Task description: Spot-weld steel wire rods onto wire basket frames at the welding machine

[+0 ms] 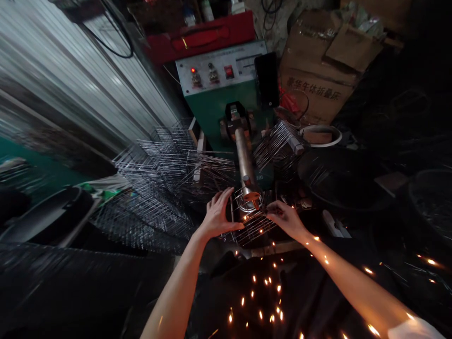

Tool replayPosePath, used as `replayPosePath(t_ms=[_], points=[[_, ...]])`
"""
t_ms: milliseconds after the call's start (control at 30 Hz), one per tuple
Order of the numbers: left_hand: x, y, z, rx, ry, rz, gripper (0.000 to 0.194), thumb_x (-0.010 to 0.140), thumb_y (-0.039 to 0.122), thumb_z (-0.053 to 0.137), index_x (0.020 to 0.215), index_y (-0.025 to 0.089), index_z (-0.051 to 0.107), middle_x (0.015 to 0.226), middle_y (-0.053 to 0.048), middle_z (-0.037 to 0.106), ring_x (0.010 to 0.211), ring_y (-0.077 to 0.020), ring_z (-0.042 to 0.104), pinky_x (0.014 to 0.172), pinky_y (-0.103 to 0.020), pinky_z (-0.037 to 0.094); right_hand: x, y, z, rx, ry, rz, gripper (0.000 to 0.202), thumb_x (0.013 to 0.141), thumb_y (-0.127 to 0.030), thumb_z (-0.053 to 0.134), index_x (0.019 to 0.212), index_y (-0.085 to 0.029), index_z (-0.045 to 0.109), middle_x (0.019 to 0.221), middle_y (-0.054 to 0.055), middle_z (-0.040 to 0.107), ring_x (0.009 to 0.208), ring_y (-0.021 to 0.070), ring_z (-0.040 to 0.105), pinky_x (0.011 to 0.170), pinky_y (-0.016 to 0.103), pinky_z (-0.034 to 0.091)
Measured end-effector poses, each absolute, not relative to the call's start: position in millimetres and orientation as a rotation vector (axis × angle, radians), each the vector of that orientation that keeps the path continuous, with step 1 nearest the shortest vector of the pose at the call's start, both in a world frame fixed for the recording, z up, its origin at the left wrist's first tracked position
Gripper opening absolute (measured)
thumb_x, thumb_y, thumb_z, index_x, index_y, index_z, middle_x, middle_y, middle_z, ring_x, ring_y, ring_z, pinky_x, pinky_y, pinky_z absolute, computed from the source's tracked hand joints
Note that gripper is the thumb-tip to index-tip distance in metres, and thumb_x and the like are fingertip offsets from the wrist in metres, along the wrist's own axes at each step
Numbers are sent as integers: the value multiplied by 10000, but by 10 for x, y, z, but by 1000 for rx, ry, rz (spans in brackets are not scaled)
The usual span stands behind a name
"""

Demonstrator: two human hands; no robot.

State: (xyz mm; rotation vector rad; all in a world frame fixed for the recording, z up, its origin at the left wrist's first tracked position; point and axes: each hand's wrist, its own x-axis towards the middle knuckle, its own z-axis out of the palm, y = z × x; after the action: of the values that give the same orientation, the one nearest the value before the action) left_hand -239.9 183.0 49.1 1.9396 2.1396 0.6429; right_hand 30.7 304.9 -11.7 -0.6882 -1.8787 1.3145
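A wire rack [252,229] with a round wire ring [247,203] on it lies under the electrode arm [243,157] of a green spot welder [219,106]. The arm's copper tip is down at the ring, and bright sparks fly from there toward my body. My left hand [221,215] rests at the rack's left edge, fingers stretched out and thumb apart from them. On the other side, my right hand [284,219] has its fingers pinched together close to the tip. What lies between them is too small and dark to make out.
Piles of wire racks [151,183] stand left of the welder. More bent wire pieces [273,146] lean at its right, near a round white-rimmed container [323,135]. A phone-like black slab [267,80] is at the control panel [219,68]. A cardboard box [314,70] stands behind.
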Motion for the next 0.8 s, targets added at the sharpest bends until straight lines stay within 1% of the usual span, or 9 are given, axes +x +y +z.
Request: replayPosePath(t_ms=[67, 100, 167, 233, 333, 467, 567, 700, 800], points=[[-2578, 1571, 273, 1809, 2146, 752, 1414, 510, 573, 897, 1585, 290, 23, 1654, -171, 135, 1519, -417, 128, 1196, -640, 183, 542, 3023, -203, -740, -1829, 1463, 257, 863, -432, 669, 947, -189, 655, 942, 63, 717, 907, 208, 696, 774, 327, 557], [-2655, 1446, 126, 1689, 2121, 825, 1481, 496, 561, 903, 1582, 274, -62, 1659, -197, 67, 1524, -420, 119, 1192, -634, 212, 663, 2993, -247, -787, -1792, 1548, 286, 858, -460, 667, 933, -187, 631, 928, 69, 719, 879, 212, 708, 749, 334, 567], [-2737, 1256, -192, 1417, 1971, 927, 1502, 537, 520, 885, 1546, 304, -206, 1657, -215, 41, 1512, -400, 209, 1144, -613, 337, 868, 2902, -312, -908, -1709, 1704, 373, 826, -520, 696, 959, -197, 566, 851, 56, 718, 723, 200, 710, 611, 308, 563], [-2708, 1184, -454, 1231, 1808, 1004, 1465, 581, 469, 866, 1515, 365, -258, 1654, -199, 111, 1475, -363, 328, 1081, -576, 440, 986, 2786, -313, -1017, -1655, 1782, 480, 785, -561, 738, 1024, -221, 497, 726, 0, 686, 506, 153, 625, 437, 241, 473], [-2571, 1240, -603, 1084, 1695, 1173, 1317, 644, 414, 835, 1536, 403, -134, 1605, -169, 270, 1382, -324, 478, 1017, -511, 521, 990, 2619, -151, -1063, -1701, 1780, 501, 780, -589, 746, 1018, -232, 488, 579, -73, 577, 347, 84, 441, 328, 181, 309], [-2439, 1226, -479, 1025, 1691, 1362, 1167, 600, 446, 859, 1498, 339, 122, 1487, -159, 392, 1270, -317, 565, 947, -477, 568, 839, 2447, 246, -954, -1768, 1913, 481, 807, -601, 719, 1022, -205, 549, 603, -48, 591, 335, 43, 363, 315, 163, 249], [-2292, 1030, -386, 1072, 1672, 1454, 1135, 569, 426, 874, 1450, 323, 166, 1465, -147, 389, 1269, -306, 561, 978, -488, 548, 755, 2321, 499, -813, -1760, 2098, 550, 813, -589, 724, 1167, -214, 534, 687, -9, 673, 358, 45, 378, 316, 150, 236], [-1990, 846, -306, 1205, 1775, 1391, 1166, 539, 302, 893, 1450, 322, 165, 1447, -142, 439, 1273, -300, 572, 1058, -510, 489, 722, 2160, 648, -662, -1740, 2373, 501, 792, -570, 758, 1049, -181, 576, 702, 24, 711, 340, 30, 387, 328, 146, 248], [-1785, 913, -213, 1249, 1864, 1320, 1184, 533, 302, 899, 1467, 309, 172, 1435, -129, 487, 1265, -308, 589, 1089, -509, 466, 725, 2091, 659, -636, -1711, 2482, 548, 760, -551, 794, 1086, -177, 562, 724, 30, 727, 378, 68, 521, 367, 153, 345]])
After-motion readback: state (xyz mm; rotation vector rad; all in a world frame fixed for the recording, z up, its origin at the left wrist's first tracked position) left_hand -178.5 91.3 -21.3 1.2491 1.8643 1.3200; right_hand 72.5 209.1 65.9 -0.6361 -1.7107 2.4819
